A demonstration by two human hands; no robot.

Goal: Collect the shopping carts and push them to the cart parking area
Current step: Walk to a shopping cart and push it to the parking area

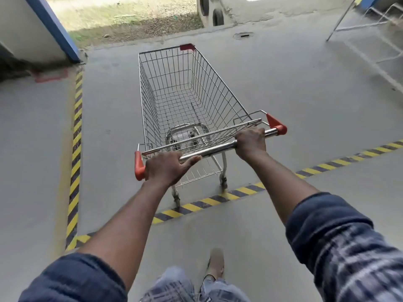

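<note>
You are clamping both hands on the handle bar (213, 149) of the empty shopping cart (185, 99), left hand (168, 168) at its left end, right hand (250, 142) near its right. The cart is sitting just ahead, rear wheels (223, 183) touching the hazard stripe (205, 202); a caster catching there could be jerking it left toward the far blue-edged wall (54, 29).

Grey floor (305, 94) carries the cart (185, 94) at centre. Hazard stripes (75, 149) run at 9 and 4 o'clock, with a drain (243, 35) at 12.
</note>
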